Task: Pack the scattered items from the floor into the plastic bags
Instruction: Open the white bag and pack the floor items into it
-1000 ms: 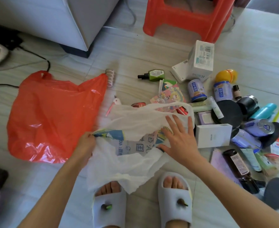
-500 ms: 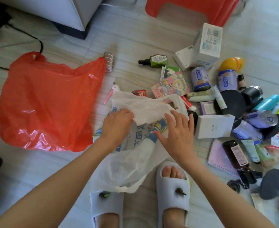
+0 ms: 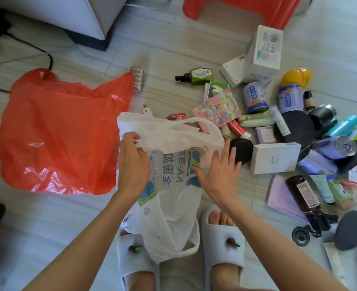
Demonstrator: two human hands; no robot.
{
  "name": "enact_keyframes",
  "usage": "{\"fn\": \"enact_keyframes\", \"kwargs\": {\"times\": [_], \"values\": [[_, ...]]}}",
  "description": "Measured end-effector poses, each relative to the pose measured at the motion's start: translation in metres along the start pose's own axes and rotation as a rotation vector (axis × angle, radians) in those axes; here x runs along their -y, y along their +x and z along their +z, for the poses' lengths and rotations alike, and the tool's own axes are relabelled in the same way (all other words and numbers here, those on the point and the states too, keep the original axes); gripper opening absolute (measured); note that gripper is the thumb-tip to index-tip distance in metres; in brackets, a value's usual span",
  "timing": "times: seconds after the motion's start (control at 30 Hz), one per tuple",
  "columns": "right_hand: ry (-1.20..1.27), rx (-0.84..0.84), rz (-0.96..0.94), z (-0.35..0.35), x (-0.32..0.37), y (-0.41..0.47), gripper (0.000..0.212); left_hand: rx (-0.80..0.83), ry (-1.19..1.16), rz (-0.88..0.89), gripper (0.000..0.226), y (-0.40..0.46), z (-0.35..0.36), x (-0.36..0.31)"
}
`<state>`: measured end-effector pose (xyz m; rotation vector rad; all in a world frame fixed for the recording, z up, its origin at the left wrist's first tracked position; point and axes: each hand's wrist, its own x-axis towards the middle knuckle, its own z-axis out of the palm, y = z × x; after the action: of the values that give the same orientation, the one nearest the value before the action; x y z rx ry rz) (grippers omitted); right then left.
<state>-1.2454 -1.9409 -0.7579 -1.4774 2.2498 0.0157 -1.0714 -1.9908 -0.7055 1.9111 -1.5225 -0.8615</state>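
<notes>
While pinched, white bag (image 3: 173, 185) between left fingers (image 3: 131, 141), right hand (image 3: 217, 171) flat alongside.

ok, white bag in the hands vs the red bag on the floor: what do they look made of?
White bag: thin matte plastic film, likely; semi-translucent, softly crumpled, printed. Left hand pinches its rim.
Red bag: glossy thin plastic, lying flat; sharp shiny creases catch the light.

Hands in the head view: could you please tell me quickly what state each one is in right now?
Left hand: fingers pinch the top edge of the white plastic bag.
Right hand: open, fingers spread straight, resting on the bag, holding nothing.
</notes>
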Motion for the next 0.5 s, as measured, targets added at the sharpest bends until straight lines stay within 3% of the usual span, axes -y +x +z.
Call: {"fn": "enact_keyframes", "kwargs": {"times": [0.1,0.17,0.23,0.3,0.33,0.4,0.5], "values": [[0.035,-0.005,0.019,0.003,0.006,0.002,0.073,0.156,0.286,0.079,0.07,-0.003,0.002,-0.004],[0.085,0.018,0.071,0.006,0.011,0.004,0.076,0.168,0.68,0.438,0.08,-0.002,0.008,-0.003],[0.096,0.022,0.083,0.009,0.014,0.005,0.071,0.202,0.97,0.784,0.075,0.003,0.022,-0.001],[0.093,0.023,0.057,0.012,0.013,0.004,0.056,0.316,1.133,0.947,0.071,0.009,0.031,-0.012],[0.089,0.018,0.04,0.013,0.011,0.004,0.046,0.363,1.16,0.994,0.071,0.014,0.038,-0.012],[0.139,-0.003,0.031,0.016,0.001,0.005,0.032,0.426,1.151,0.916,0.074,0.031,0.044,-0.012],[0.439,-0.017,0.084,0.017,-0.007,0.009,0.025,0.377,1.075,0.946,0.069,0.052,0.041,-0.014]]}}
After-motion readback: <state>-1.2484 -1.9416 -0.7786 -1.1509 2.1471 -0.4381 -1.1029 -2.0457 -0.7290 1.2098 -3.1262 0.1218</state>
